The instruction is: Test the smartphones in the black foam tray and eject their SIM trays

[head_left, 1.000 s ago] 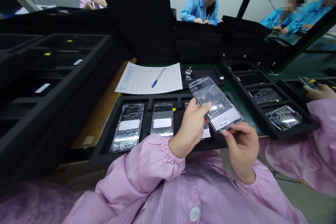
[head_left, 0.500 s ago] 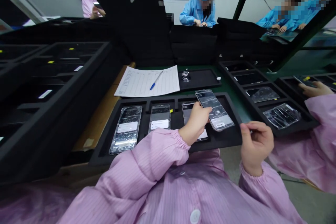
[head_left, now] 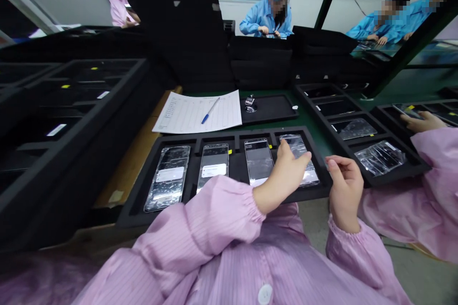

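Observation:
My left hand (head_left: 284, 171) is over the rightmost smartphone (head_left: 310, 174), which lies in the right-hand slot of a black foam tray (head_left: 324, 189). Its thumb and forefinger are spread apart across that phone, and the other fingers are hidden. Beside it lies a second lit smartphone (head_left: 258, 162), partly behind the hand. Two more film-covered phones, one in the middle (head_left: 213, 158) and one at the left (head_left: 168, 171), show white pop-up boxes. My right hand (head_left: 345, 186) is raised just right of the tray, thumb and forefinger pinched; whatever they hold is too small to make out.
Behind the tray lie a printed sheet (head_left: 193, 116) with a blue pen (head_left: 210, 110) and a shallow black tray (head_left: 275, 109). Black phone trays stand left (head_left: 118, 105) and right (head_left: 348, 140). A co-worker's hand (head_left: 424, 122) reaches in at the right. Other people sit beyond.
The phone in my left hand has gone down into the tray's right-hand slot, and the fingers have spread apart. My right hand stays pinched near the tray.

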Demonstrator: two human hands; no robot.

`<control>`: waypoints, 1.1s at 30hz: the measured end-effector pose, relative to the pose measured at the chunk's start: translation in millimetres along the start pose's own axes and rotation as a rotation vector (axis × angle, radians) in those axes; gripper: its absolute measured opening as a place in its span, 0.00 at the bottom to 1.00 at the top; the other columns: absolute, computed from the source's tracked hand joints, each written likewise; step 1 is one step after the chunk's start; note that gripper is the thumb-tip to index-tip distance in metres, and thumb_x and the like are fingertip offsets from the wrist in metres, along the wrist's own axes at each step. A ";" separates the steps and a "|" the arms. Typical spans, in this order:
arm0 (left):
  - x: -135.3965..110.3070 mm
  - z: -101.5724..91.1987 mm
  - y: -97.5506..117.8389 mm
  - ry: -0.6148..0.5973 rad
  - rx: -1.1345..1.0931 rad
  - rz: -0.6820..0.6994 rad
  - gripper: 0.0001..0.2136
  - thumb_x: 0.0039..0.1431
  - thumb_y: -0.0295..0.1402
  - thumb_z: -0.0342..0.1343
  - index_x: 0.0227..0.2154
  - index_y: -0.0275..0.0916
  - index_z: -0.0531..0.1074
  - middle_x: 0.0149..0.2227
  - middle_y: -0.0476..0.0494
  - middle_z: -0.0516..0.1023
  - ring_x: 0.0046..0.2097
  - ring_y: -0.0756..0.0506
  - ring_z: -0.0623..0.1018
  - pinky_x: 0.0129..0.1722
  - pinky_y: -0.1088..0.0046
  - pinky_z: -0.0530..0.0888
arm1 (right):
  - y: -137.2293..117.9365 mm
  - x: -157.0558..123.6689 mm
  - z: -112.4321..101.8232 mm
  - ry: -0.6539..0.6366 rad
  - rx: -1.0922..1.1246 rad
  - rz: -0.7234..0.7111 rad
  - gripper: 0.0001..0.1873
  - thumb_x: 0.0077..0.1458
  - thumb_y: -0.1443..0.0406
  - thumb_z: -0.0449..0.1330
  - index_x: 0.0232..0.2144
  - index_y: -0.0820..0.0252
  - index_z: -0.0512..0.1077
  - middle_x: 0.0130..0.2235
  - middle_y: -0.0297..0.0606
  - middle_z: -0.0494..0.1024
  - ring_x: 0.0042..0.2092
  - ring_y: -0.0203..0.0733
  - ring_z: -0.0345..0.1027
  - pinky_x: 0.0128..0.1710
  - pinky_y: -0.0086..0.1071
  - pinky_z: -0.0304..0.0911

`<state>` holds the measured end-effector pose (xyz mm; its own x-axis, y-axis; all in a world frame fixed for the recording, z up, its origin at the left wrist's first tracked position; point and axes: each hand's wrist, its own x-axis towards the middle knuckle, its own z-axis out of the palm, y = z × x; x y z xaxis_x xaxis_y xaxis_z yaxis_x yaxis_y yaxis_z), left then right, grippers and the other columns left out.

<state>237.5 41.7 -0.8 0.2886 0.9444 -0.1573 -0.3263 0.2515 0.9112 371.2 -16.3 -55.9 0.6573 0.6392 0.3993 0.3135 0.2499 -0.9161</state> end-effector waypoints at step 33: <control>-138.0 -259.7 68.4 0.405 1.707 0.580 0.15 0.63 0.32 0.50 0.46 0.37 0.78 0.62 0.32 0.70 0.64 0.31 0.68 0.58 0.46 0.71 | -67.4 -86.9 114.8 -1.191 -0.329 -0.723 0.21 0.68 0.64 0.50 0.61 0.57 0.63 0.55 0.44 0.76 0.66 0.53 0.59 0.64 0.63 0.55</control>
<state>-58.5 -16.4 -15.6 0.1946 0.8752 0.4429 0.9352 -0.3018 0.1853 214.3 -5.2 -33.0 -0.6172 0.7061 0.3470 0.5756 0.7060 -0.4126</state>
